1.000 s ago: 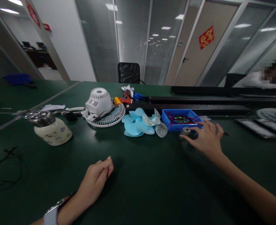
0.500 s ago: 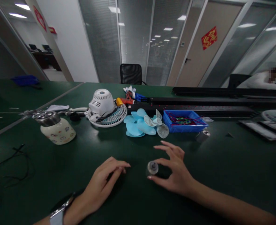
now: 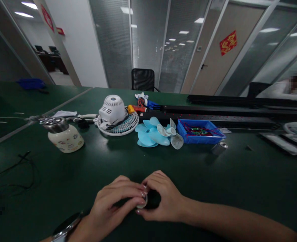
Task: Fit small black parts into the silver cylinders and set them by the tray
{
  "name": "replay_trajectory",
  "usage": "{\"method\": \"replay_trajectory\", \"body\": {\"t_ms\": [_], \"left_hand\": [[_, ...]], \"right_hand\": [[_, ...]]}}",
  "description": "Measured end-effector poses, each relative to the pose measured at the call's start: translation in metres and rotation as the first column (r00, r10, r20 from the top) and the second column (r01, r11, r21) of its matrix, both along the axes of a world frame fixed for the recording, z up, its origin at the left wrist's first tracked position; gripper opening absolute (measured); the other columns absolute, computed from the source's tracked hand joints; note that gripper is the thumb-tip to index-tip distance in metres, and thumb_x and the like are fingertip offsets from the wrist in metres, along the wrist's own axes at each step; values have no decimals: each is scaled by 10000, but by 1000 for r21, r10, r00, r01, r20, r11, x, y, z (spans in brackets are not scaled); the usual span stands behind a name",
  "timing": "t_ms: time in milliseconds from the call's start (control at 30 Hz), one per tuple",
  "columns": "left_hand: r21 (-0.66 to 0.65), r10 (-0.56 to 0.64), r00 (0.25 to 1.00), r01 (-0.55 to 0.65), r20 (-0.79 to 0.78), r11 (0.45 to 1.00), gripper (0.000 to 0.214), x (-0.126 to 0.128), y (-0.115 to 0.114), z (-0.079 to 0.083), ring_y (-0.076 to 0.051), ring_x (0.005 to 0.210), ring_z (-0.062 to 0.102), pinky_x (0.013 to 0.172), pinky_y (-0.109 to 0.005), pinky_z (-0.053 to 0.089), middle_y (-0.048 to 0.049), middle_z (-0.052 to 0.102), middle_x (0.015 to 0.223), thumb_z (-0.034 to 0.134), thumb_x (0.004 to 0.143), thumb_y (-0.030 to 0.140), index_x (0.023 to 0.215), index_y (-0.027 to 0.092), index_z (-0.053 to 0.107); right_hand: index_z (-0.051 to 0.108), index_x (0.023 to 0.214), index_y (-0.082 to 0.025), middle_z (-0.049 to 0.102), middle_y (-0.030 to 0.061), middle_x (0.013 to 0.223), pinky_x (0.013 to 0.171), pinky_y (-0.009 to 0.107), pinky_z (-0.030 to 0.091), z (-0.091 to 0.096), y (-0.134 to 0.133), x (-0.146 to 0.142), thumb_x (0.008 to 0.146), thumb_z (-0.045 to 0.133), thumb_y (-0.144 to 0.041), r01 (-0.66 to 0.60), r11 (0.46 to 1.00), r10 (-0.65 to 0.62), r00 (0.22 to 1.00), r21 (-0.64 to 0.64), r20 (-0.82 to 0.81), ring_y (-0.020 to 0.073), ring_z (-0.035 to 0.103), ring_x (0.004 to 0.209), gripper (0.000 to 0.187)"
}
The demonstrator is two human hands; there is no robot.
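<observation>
A small round grey, partly see-through piece (image 3: 143, 202) is low in the middle of the view, between both hands; its exact kind is hard to make out. My right hand (image 3: 167, 198) grips it from the right, thumb and fingers curved around its side. From the left, my left hand (image 3: 120, 200) has its fingertips pinched together over the top of the piece, hiding much of it. A watch (image 3: 69, 224) is on the left wrist.
Light-blue fan blades (image 3: 153, 134) lie ahead, beside a white fan body (image 3: 113, 112) on its grille. A blue tray (image 3: 201, 132) holds wires, with a metal cylinder (image 3: 219, 148) near it. A cream jar (image 3: 66, 138) stands left. A person (image 3: 281, 90) sits far right.
My right hand has brought the round piece left and nearer to me. My left hand has moved right, and its fingertips have closed on the top of the piece.
</observation>
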State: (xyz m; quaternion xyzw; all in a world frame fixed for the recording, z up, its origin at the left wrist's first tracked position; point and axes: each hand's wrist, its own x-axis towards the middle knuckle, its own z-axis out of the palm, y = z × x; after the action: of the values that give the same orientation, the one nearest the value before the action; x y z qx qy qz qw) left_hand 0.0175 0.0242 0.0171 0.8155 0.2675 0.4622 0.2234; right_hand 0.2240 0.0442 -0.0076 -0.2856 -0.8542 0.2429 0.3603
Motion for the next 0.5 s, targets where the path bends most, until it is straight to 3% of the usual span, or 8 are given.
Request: {"method": "replay_trajectory", "body": {"t_ms": [67,167,267,367,433,500], "left_hand": [[-41,114,993,-112,37,993,278,-4,2,-4,-177,915,733,847,-288,558,1,780,969,692,844,96,1061,263,650],[-230,271,962,-267,-14,936,389,-13,9,-13,-181,953,734,888,-313,564,11,782,997,671,875,184,1224,289,535],[-396,218,953,-286,-209,873,539,-20,17,-23,-217,1076,693,969,-403,529,-12,767,1087,639,899,283,1377,300,391],[-447,154,931,-298,-330,844,564,-23,21,-30,-240,1170,637,1043,-472,457,-22,731,1183,612,911,340,1412,317,353],[-462,139,929,-295,-343,836,567,-23,21,-31,-238,1196,618,1064,-476,431,-24,714,1216,596,917,362,1422,321,342],[-491,127,934,-288,-334,822,569,-23,21,-30,-235,1217,601,1069,-461,425,-30,697,1247,572,927,381,1437,316,327]], "right_hand": [[549,786,-199,681,8,852,750,312,412,2,1,6,588,790,-376,15,999,-15,1000,-29,2,163,628,791,358],[518,750,-202,681,5,878,723,308,409,5,3,20,570,781,-281,117,986,-112,993,-122,46,162,620,784,328],[526,765,-204,663,9,872,715,314,422,6,6,34,598,764,-252,219,949,-206,975,-228,77,166,603,776,295],[537,792,-199,648,21,866,749,333,446,6,7,40,653,759,-287,238,902,-243,969,-359,32,177,605,801,276],[530,803,-196,647,32,892,787,347,462,7,8,40,686,765,-327,180,835,-250,966,-520,-67,188,615,854,294],[533,842,-193,649,41,933,824,356,473,8,11,39,699,778,-364,14,697,-251,941,-717,-226,195,621,914,331]]}}
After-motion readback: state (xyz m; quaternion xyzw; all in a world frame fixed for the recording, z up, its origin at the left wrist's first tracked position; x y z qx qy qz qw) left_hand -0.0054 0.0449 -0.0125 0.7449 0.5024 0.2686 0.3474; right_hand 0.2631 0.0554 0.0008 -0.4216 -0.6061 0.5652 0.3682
